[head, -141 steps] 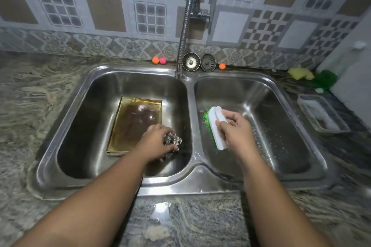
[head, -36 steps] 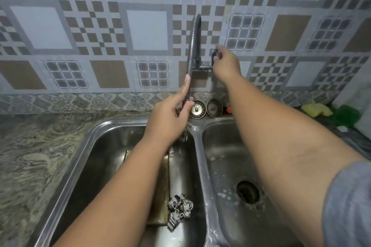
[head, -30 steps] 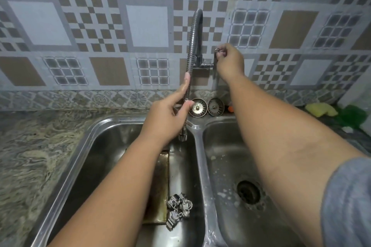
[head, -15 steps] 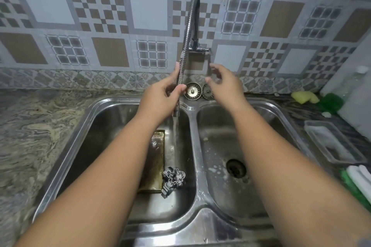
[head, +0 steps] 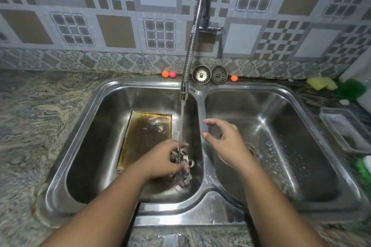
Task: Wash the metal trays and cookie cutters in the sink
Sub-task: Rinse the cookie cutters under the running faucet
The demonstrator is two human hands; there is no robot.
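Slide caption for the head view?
Left hand grips cookie cutters under the running faucet; right hand hovers open nearby.

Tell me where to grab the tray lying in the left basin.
The tray lies flat, with the left hand and cookie cutters crowding its near right corner, so probably hook fingers under its left long rim, coming from the left.

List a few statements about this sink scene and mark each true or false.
1. Water runs from the faucet into the left basin. True.
2. The metal tray lies in the right basin. False: it lies in the left basin.
3. The left hand grips the cookie cutters. True.
4. The right hand holds a brush. False: it is empty, fingers open.
5. Two strainers stand behind the sink. True.
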